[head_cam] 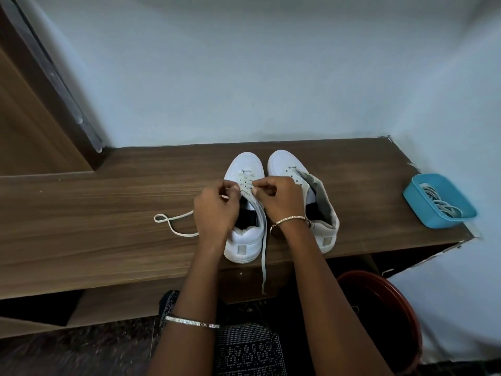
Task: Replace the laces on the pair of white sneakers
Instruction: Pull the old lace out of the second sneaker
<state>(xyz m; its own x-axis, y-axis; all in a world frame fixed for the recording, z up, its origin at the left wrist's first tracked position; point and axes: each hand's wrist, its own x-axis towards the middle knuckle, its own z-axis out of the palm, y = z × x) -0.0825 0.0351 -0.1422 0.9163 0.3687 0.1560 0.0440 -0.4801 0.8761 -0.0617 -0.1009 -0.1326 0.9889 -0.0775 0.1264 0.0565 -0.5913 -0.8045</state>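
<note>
Left sneaker [245, 240] and right sneaker [322, 221] stand side by side on the wooden surface [108, 202], toes pointing to the far wall. Lace [245, 183] is crossed through the far eyelets of the left sneaker; the right sneaker shows bare eyelets and an open tongue. Left hand [217, 210] and right hand [282, 202] meet over the left sneaker's eyelet rows, fingers [234, 188] curled narrow, each hand pinching the lace just near of the laced section. One free end loops on the surface to the left; the other runs down between the hands and hangs over the near edge. Blue tray [418, 210] containing further laces [439, 204] sits well apart at the right end.
</note>
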